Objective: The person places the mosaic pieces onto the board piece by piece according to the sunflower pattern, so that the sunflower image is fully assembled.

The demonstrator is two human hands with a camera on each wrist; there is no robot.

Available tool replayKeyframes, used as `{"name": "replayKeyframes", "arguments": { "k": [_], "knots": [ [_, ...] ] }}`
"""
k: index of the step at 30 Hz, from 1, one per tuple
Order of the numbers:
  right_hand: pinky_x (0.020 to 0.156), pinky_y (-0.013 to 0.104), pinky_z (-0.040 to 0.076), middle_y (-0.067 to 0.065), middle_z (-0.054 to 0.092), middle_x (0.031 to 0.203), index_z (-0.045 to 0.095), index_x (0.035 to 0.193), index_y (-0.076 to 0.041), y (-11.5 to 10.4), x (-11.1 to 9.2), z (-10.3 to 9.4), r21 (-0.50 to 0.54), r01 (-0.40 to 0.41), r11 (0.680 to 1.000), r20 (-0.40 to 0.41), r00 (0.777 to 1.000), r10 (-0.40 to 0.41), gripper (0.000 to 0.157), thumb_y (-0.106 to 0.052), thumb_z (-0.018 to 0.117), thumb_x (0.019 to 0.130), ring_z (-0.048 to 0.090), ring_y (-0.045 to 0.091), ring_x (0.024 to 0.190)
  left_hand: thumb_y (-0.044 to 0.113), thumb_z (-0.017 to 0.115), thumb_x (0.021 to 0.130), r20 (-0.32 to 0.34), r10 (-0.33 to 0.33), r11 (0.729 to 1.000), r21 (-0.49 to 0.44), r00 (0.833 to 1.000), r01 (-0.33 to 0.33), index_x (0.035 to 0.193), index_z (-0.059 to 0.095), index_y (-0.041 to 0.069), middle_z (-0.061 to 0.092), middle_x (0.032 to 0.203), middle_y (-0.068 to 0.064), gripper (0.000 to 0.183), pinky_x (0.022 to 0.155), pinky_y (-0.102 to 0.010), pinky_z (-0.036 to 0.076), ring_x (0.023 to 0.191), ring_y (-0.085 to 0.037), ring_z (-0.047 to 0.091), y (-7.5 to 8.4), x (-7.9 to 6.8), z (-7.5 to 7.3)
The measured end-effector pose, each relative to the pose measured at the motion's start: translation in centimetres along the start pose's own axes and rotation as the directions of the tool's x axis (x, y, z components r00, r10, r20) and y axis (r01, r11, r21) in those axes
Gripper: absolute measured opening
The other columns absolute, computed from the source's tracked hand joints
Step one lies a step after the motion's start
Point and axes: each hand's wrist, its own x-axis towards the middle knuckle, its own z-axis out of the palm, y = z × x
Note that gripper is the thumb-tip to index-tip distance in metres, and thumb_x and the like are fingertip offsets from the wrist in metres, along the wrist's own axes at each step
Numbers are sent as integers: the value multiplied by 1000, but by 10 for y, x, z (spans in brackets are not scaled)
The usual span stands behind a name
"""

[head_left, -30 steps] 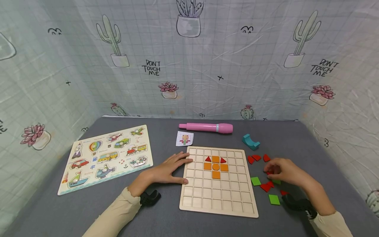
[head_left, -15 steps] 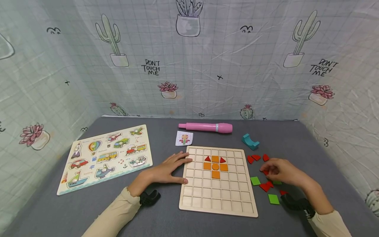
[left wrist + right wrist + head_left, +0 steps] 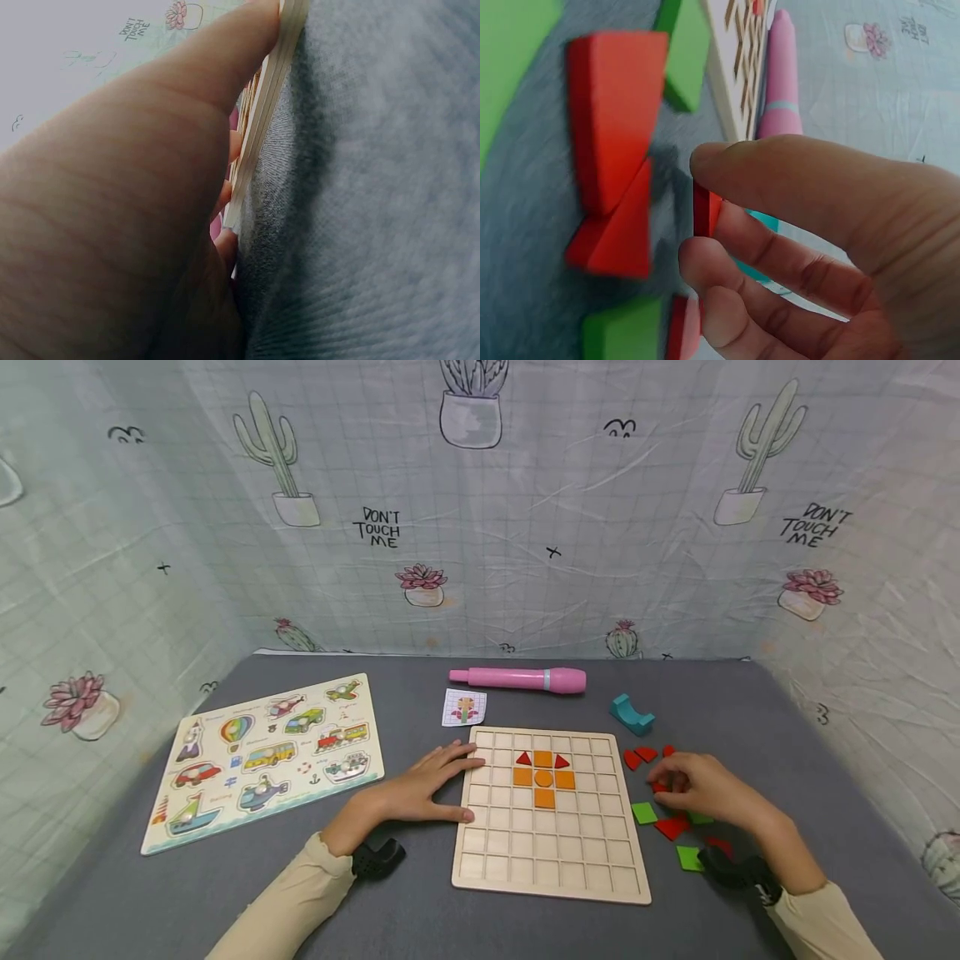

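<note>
My right hand [image 3: 705,785] pinches a small red wooden piece [image 3: 703,210] between thumb and fingers, over the loose pieces right of the board. My left hand [image 3: 420,789] lies along the left edge of the pale wooden grid board [image 3: 555,860], its fingertips on the rim and its thumb at the side. On the board, orange squares [image 3: 544,798] surround an orange disc [image 3: 543,778], with a red triangle [image 3: 523,759] at the upper left and another red triangle [image 3: 562,762] at the upper right. Under the right hand, red pieces [image 3: 619,112] overlap on the grey table.
Green squares [image 3: 643,812] and more red pieces [image 3: 632,760] lie between board and right hand. Behind the board are a small pattern card [image 3: 464,707], a pink microphone-shaped object [image 3: 517,679] and a teal arch block [image 3: 632,716]. A vehicle puzzle board [image 3: 262,764] lies at left.
My right hand has shifted a little left, toward the board, and lifted slightly with the red piece in its fingers. The left hand stays on the board's edge.
</note>
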Motion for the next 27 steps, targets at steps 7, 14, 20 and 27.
{"name": "replayKeyframes", "arguments": {
  "k": [7, 14, 20, 27],
  "knots": [
    [55, 23, 46, -7, 57, 79, 69, 101, -1, -14, 13, 1, 35, 6, 999, 33, 999, -7, 18, -7, 74, 85, 49, 1, 63, 45, 70, 88, -16, 30, 999, 21, 999, -30, 153, 33, 19, 17, 162, -8, 79, 119, -56, 7, 149, -35, 5, -2, -1, 0],
    [59, 23, 49, -2, 59, 84, 69, 100, -2, -25, 31, 8, 54, 36, 998, 41, 998, -38, 16, -4, 74, 84, 51, 2, 69, 45, 69, 88, -12, 26, 1000, 11, 1000, -26, 153, 32, 19, 16, 162, -7, 79, 119, -57, 6, 149, -35, 4, -2, -1, 0],
    [63, 22, 50, 2, 62, 91, 70, 102, -2, -38, 45, 18, 83, 17, 996, 85, 996, -24, 19, -7, 75, 85, 52, 5, 73, 44, 69, 89, -11, 31, 999, 17, 999, -31, 153, 32, 19, 16, 162, -7, 78, 119, -56, 6, 149, -35, 5, -1, -1, 0],
    [63, 21, 49, 1, 63, 93, 69, 106, -2, -53, 54, 30, 102, 49, 994, 111, 992, -60, 23, -9, 75, 85, 53, 9, 74, 44, 69, 89, -11, 34, 999, 16, 999, -34, 153, 33, 18, 16, 162, -8, 78, 119, -56, 6, 150, -35, 4, -1, -1, -1]
  ]
}}
